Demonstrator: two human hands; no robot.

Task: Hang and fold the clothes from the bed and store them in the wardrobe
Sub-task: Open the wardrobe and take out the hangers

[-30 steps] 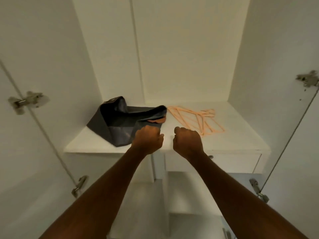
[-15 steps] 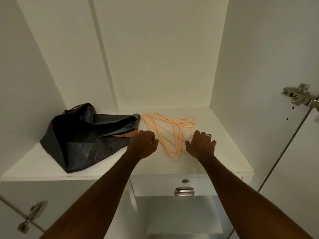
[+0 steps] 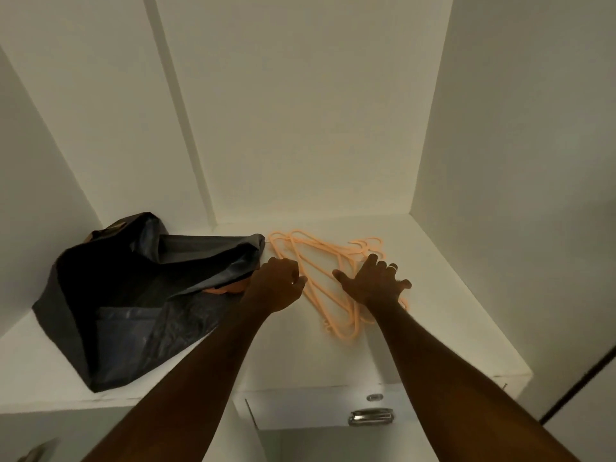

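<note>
Across the lower middle of the frame runs a smooth white wardrobe shelf, boxed by plain white panels at the back and both sides, with a raised vertical strip up the back wall left of centre. Below its front edge, at lower centre, sits a white drawer front carrying a shiny metal pull handle and a small round lock just above it. A dark door edge crosses the lower right corner.

On the left half of the shelf slumps a crumpled dark grey plastic bag, glossy and creased, its mouth gaping toward centre with something orange showing inside. Just beside it, at centre, lies a loose pile of thin peach plastic clothes hangers, flat on the shelf, hooks pointing right.

The left hand hovers at the bag's mouth, fingers loosely curled, holding nothing visible. The right hand lies spread over the hangers, fingers straight and apart, a ring on one. No clothes are in view.
</note>
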